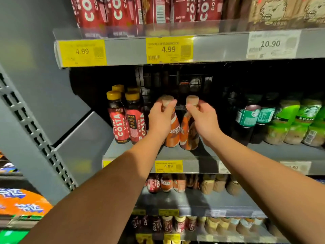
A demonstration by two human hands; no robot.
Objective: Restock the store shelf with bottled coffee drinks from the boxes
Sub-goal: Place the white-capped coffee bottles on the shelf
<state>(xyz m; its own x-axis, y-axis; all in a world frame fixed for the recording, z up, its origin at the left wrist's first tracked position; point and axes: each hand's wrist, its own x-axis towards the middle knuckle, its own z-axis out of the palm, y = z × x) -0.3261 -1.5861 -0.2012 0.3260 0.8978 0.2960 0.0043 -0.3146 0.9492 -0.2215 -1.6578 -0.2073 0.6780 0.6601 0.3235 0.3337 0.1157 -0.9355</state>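
Note:
Two orange-brown Nescafe coffee bottles with tan caps stand side by side on the middle grey shelf. My left hand grips the neck of the left bottle. My right hand grips the neck of the right bottle. Both bottles are upright with their bases on the shelf near its front edge. Behind them the shelf is dark and a black wire grid shows at the back.
Red Costa coffee bottles with gold caps stand just left of my left hand. Green-labelled bottles fill the shelf to the right. Yellow 4.99 price tags line the shelf edges. More bottles fill the shelves above and below.

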